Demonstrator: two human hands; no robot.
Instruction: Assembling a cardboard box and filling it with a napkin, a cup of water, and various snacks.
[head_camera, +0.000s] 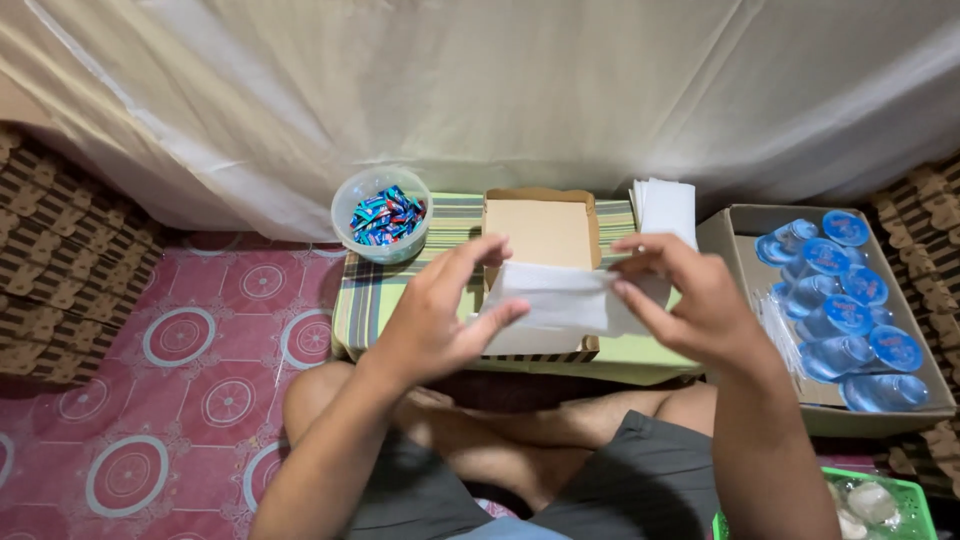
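Both of my hands hold a white paper tissue (560, 297) stretched between them above an open brown cardboard box (541, 232). My left hand (440, 315) pinches its left edge with thumb and fingers. My right hand (690, 300) grips its right end. The box sits on a low table with a green striped cloth (372, 295), right in front of my crossed legs.
A clear plastic tub of blue and red wrapped candies (383, 215) stands at the table's back left. A stack of white tissues (667, 208) lies behind the box. A carton of sealed water cups (845, 310) sits at right, a green basket (880, 505) lower right. A white curtain hangs behind.
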